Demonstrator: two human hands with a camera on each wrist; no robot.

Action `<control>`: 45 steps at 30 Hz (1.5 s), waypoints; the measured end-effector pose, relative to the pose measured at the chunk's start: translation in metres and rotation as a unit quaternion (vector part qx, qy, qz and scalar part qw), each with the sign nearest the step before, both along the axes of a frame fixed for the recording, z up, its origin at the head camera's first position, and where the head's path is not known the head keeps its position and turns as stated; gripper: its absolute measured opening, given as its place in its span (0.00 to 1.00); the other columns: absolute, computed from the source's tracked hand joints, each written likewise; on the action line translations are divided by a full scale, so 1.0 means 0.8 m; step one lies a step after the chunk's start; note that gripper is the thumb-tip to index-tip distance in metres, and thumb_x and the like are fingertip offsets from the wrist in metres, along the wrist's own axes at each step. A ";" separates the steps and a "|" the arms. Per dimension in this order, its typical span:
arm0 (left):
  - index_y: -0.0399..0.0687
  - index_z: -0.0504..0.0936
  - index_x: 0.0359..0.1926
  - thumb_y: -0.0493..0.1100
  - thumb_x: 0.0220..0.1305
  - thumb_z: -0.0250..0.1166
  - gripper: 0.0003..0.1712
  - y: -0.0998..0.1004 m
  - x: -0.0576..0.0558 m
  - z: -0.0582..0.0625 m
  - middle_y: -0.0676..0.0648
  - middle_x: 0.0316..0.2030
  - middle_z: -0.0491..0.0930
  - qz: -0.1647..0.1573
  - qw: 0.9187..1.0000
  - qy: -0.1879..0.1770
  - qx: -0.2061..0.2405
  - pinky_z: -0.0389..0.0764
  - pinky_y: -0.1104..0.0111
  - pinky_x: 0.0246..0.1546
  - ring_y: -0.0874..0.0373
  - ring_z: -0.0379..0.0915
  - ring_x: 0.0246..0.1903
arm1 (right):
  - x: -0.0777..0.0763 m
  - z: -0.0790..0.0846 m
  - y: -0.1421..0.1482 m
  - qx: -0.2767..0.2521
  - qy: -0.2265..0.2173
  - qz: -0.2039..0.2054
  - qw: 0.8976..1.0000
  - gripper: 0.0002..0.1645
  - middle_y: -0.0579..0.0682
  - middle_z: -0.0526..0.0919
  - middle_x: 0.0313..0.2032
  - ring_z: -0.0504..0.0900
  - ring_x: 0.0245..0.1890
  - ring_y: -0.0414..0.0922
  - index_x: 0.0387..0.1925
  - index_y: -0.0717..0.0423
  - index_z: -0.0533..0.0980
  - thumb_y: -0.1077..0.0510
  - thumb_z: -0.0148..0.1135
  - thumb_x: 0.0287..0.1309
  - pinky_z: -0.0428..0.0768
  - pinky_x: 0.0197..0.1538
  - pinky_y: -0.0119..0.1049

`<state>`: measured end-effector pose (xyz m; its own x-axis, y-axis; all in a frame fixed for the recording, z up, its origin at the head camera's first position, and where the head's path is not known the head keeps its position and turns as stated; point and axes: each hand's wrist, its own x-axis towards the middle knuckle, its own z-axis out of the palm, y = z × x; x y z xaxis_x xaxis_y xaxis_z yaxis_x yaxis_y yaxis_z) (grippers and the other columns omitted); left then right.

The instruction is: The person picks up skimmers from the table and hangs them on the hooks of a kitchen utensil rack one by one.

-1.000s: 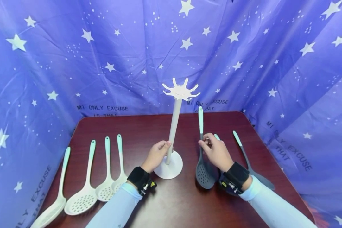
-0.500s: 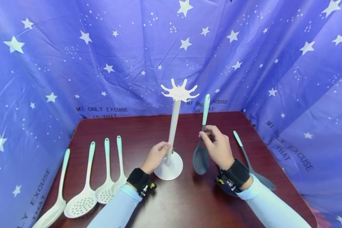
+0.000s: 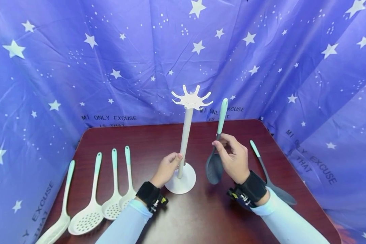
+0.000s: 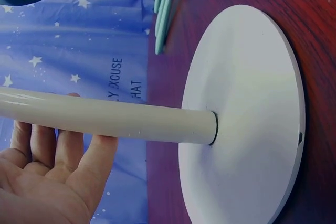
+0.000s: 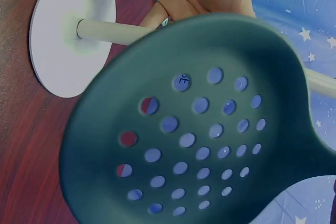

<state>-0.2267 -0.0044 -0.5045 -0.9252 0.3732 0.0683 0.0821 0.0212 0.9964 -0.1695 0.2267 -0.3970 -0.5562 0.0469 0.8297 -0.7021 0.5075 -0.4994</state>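
In the head view my left hand point(image 3: 167, 167) grips the lower pole of a white utensil stand point(image 3: 186, 139), thumb in front. The left wrist view shows the fingers behind that pole point(image 4: 115, 119). The stand is upright on a round base point(image 3: 183, 186), its prongs bare at the top. To its right, my right hand point(image 3: 235, 157) pinches the dark neck of a skimmer point(image 3: 215, 167) between thumb and fingers. The skimmer has a mint handle pointing up and its bowl hangs above the table. That perforated bowl point(image 5: 184, 51) fills much of the right wrist view.
Pale utensils with mint handles lie at the left: a spoon-like one point(image 3: 59, 223), a large skimmer point(image 3: 86, 220) and two smaller perforated spoons, one nearer point(image 3: 112, 206). A dark turner-like utensil point(image 3: 277, 191) lies at the right. Star-printed curtains point(image 3: 158, 51) surround the dark red table point(image 3: 183, 223).
My right hand has lifted the skimmer up from the table, and its handle now leans to the right. The left hand has stayed on the pole.
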 end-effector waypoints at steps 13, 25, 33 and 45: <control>0.37 0.82 0.40 0.53 0.79 0.56 0.22 0.001 -0.001 -0.002 0.38 0.40 0.86 0.006 1.000 -0.015 0.006 0.84 0.57 0.54 0.55 0.82 0.43 | -0.006 -0.001 -0.005 -0.016 0.049 0.022 0.998 0.18 0.57 0.83 0.29 0.78 0.31 0.35 0.47 0.68 0.83 0.75 0.73 0.53 0.75 0.37 0.24; 0.36 0.82 0.40 0.56 0.78 0.56 0.25 0.002 0.001 0.000 0.33 0.42 0.85 0.007 1.000 -0.008 0.005 0.84 0.57 0.54 0.53 0.82 0.44 | -0.006 0.003 -0.012 -0.019 0.046 0.029 0.998 0.14 0.57 0.84 0.28 0.79 0.31 0.36 0.47 0.66 0.84 0.61 0.72 0.64 0.77 0.41 0.24; 0.36 0.82 0.42 0.55 0.78 0.56 0.24 0.001 0.002 0.002 0.30 0.44 0.85 0.008 1.000 -0.011 -0.003 0.84 0.58 0.54 0.55 0.82 0.44 | -0.007 0.002 -0.016 -0.017 0.040 0.027 0.999 0.14 0.56 0.85 0.29 0.79 0.30 0.36 0.48 0.65 0.84 0.60 0.71 0.65 0.77 0.38 0.24; 0.33 0.82 0.42 0.50 0.80 0.55 0.22 0.005 0.003 -0.001 0.26 0.45 0.83 0.013 1.000 -0.009 0.005 0.83 0.54 0.55 0.48 0.83 0.47 | -0.006 -0.009 -0.021 -0.009 0.026 0.032 0.999 0.14 0.53 0.83 0.28 0.76 0.27 0.36 0.50 0.64 0.84 0.61 0.71 0.65 0.73 0.28 0.26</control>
<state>-0.2247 -0.0004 -0.5053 -0.9359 0.3478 0.0556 0.0639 0.0124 0.9979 -0.1741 0.2098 -0.4041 -0.5142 0.0282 0.8572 -0.7581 0.4525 -0.4696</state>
